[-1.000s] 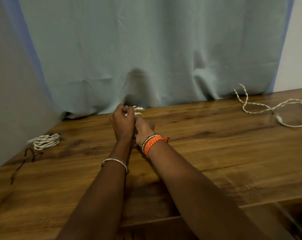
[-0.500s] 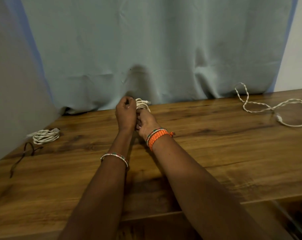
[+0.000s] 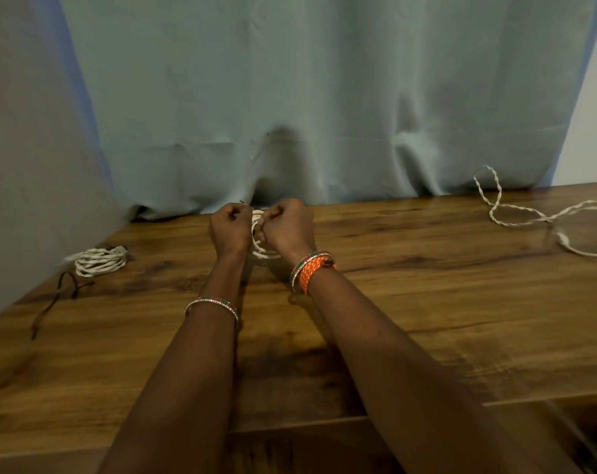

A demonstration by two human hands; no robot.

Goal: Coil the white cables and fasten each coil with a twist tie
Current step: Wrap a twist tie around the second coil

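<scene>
White coiled cable [image 3: 100, 262], brown wood-grain table [image 3: 427, 319], orange wristband [image 3: 310, 273], grey-blue curtain [image 3: 324, 97]

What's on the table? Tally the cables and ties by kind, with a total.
Coiled white cables: 2, the finished coil lying at the left and the coil in hand between the left hand and right hand.
Uncoiled white cables: 1, the loose cable at the right.
Spare dark ties: 1, the dark tie.
Total: 4.

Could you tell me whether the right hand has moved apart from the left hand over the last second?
Yes. The right hand has shifted rightward along the table, opening a gap from the left hand where the coil shows.
</scene>
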